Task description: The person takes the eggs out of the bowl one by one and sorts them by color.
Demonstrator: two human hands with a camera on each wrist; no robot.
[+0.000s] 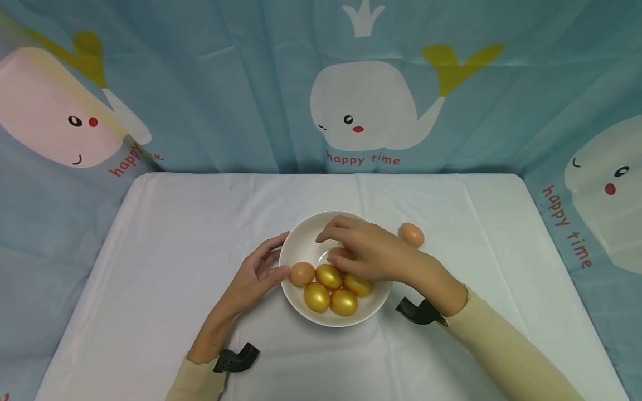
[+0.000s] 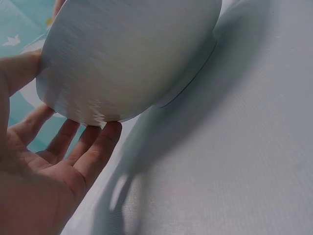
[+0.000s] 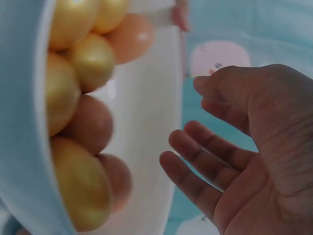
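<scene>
Left hand point(image 1: 253, 275) steadies the bowl point(image 1: 301, 234) with straight fingers; right hand point(image 1: 371, 253) hovers relaxed, empty, over smooth, fragile-looking eggs point(image 1: 330, 289), best cradled.

I count one round white ceramic bowl point(image 1: 301, 240) on one table covered with a white cloth point(image 1: 165, 245). In the head view, four shiny gold-coloured eggs point(image 1: 329, 275) show inside the bowl. The right wrist view shows two plain brown eggs point(image 3: 90, 123) in the bowl under the hand, plus a third brown egg point(image 1: 302, 273) by the rim. One more brown egg point(image 1: 412, 234) lies outside on the cloth. Two bare hands are in view.
</scene>
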